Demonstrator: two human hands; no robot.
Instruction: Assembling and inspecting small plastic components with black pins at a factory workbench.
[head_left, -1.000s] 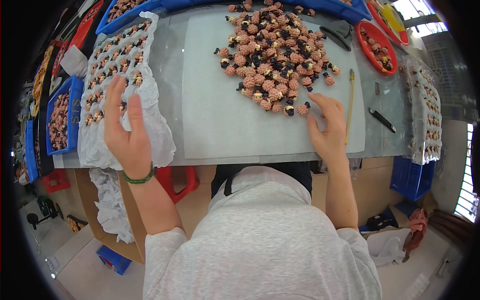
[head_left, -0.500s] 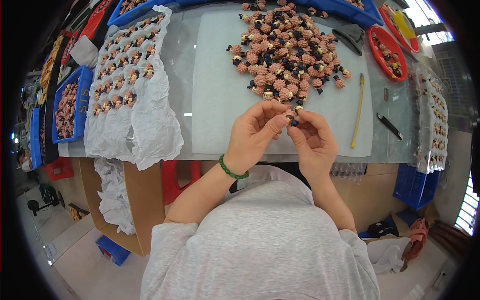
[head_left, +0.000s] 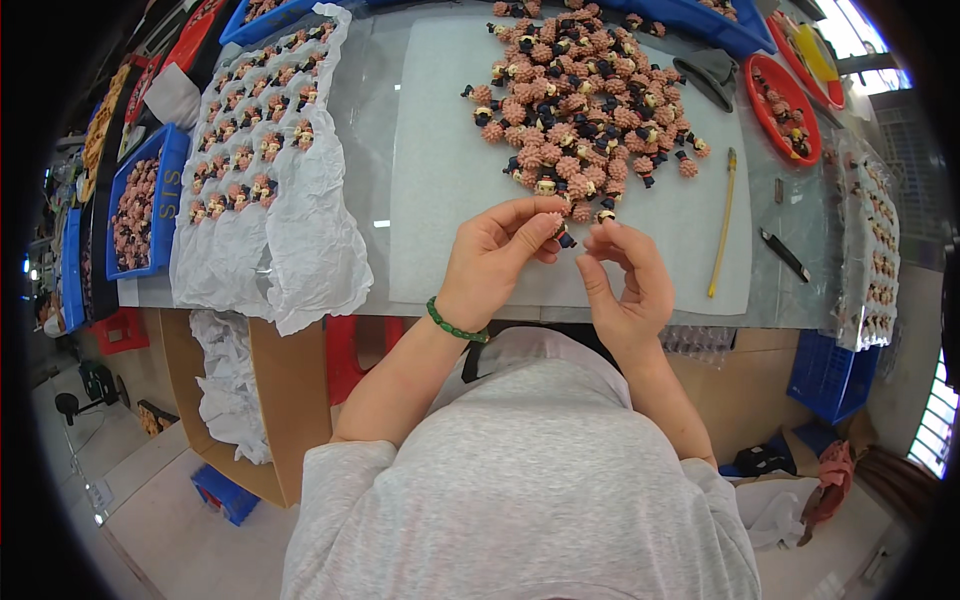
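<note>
My left hand (head_left: 497, 258), with a green bead bracelet on its wrist, pinches a small pink bumpy figure with black feet (head_left: 561, 231) between thumb and fingers. My right hand (head_left: 622, 283) is close beside it, fingers curled, fingertips near the figure; whether it touches the piece I cannot tell. Both hands hover over the white mat (head_left: 440, 190) near the table's front edge. Just beyond them lies a heap of several like pink figures (head_left: 580, 110).
At the left, crumpled white paper (head_left: 265, 215) carries rows of figures. Blue bins (head_left: 135, 215) sit further left, a red dish (head_left: 785, 105) at far right. A yellow stick (head_left: 722, 225) and a black tool (head_left: 785, 255) lie to the right. A cardboard box (head_left: 270, 400) stands below the table.
One second ago my hands were apart, left on the paper, right near the heap. They came together at the front; since half a second ago they hold a figure between them.
</note>
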